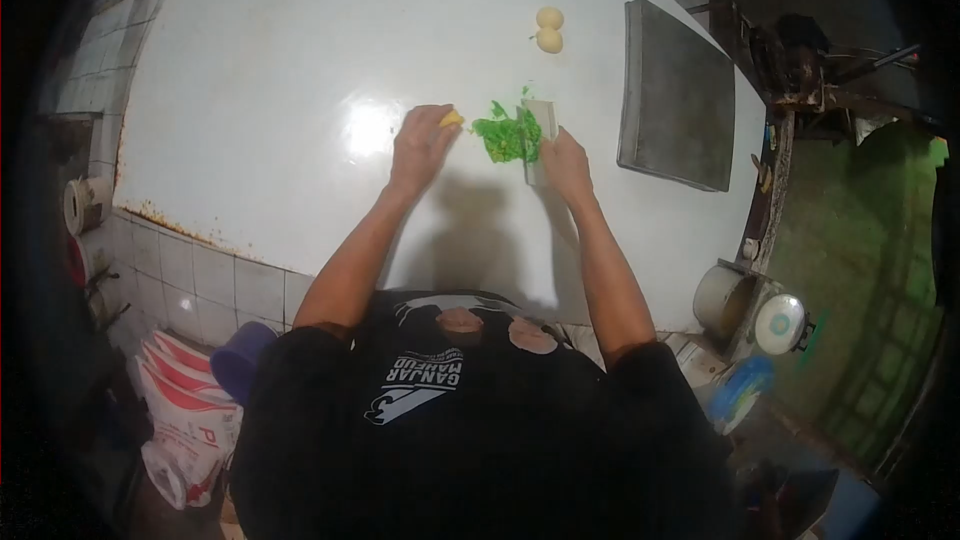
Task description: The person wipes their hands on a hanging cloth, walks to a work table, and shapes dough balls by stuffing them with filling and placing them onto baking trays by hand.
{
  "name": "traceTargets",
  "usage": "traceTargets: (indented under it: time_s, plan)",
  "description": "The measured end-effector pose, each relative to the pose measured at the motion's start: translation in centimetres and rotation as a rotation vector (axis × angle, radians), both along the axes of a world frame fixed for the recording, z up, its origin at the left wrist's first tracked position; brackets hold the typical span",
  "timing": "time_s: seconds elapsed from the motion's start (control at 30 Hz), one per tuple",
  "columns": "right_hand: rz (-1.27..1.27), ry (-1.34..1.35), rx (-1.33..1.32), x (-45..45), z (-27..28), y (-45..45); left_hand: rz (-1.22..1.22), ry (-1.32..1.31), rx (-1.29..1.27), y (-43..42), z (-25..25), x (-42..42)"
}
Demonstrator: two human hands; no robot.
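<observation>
A patch of soft green dough-like stuff [503, 140], ragged and flecked with yellow, lies on the white table between my hands. My left hand [425, 148] is just left of it, its fingers pinching a small yellow lump [452, 118] that looks like dough. My right hand [568, 165] grips a flat, pale scraper [541, 117] at the right edge of the green patch. The scraper's blade overlaps or touches the green stuff, and some green bits cling near it. Farther back sit two round yellow balls [549, 30], touching each other.
A dark grey rectangular slab or tray [676, 95] rests at the right of the white tabletop [270, 60]. Past the near right edge are a pot [722, 298] and a lid [780, 324]. A purple container [240, 360] and red-and-white bags [185, 410] are at lower left.
</observation>
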State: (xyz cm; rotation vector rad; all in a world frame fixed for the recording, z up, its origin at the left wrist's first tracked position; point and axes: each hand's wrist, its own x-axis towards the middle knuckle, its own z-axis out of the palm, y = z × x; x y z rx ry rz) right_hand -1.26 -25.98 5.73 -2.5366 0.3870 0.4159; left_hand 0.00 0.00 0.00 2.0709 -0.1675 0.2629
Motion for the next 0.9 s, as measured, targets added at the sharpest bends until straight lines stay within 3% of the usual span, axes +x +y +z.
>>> traceTargets:
  time_s: [0.07, 0.17, 0.3, 0.73, 0.9]
  plan:
    - [-0.038, -0.067, 0.117, 0.4, -1.0, 0.3, -0.056, -0.088, -0.154, -1.2, 1.0, 0.7]
    - [-0.115, -0.022, 0.161, -0.8, 2.1, 1.4, -0.124, 0.006, -0.290, -5.0, 4.0, -0.5]
    - [-0.106, -0.073, 0.212, -0.1, 3.5, 2.2, -0.177, 0.004, -0.379, -8.4, 4.2, 0.0]
    - [-0.110, -0.058, 0.290, -2.1, 5.0, 3.0, -0.036, 0.065, -0.183, -9.7, 0.4, 0.7]
    - [-0.103, -0.089, 0.281, -2.1, 3.7, 2.3, -0.057, 0.084, -0.250, -9.9, 1.1, 0.4]
